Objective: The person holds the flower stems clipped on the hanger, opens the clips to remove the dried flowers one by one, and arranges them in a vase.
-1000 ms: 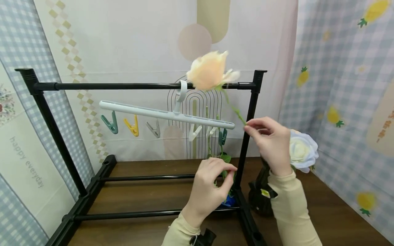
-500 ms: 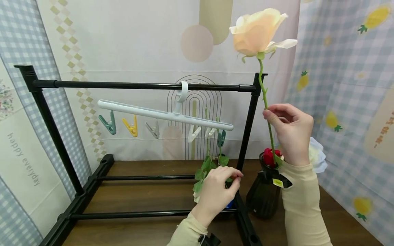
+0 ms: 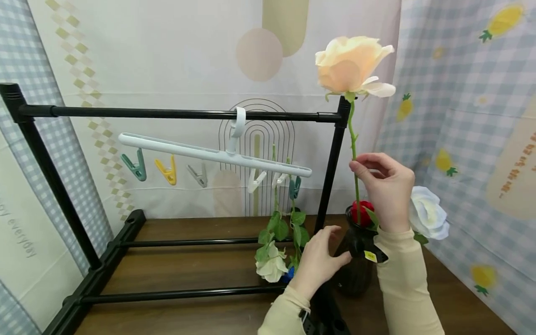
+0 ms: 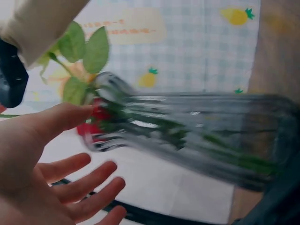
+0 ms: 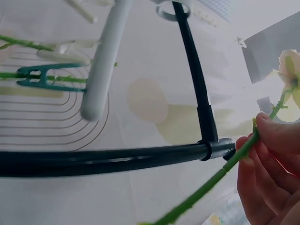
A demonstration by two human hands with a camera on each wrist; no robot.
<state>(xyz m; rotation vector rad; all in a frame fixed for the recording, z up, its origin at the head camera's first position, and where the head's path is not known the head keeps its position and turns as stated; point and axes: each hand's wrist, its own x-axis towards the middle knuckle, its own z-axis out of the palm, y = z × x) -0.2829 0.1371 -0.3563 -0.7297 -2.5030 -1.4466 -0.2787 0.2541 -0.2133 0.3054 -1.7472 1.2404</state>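
My right hand (image 3: 387, 190) pinches the green stem of a peach rose (image 3: 349, 67) between thumb and fingers. The rose stands upright, bloom at the top, its lower stem in front of the mouth of a glass vase (image 3: 353, 279); whether it is inside I cannot tell. In the right wrist view the pinched stem (image 5: 197, 194) runs diagonally. My left hand (image 3: 320, 260) is just left of the vase, fingers spread and holding nothing; the left wrist view shows its thumb close to the vase neck (image 4: 110, 136). A red flower (image 3: 361, 212) sits at the vase mouth.
A pale blue hanger (image 3: 201, 151) tilts on a black rack (image 3: 159, 113), bearing several coloured clips. From its right-hand clips a white rose (image 3: 271, 264) and a blue flower (image 3: 288, 274) hang upside down. A pale blue-white rose (image 3: 429, 213) is at the right.
The peach rose swung right from near the hanger to above the vase, then came down somewhat in my right hand. My left hand moved right toward the vase and its fingers spread.
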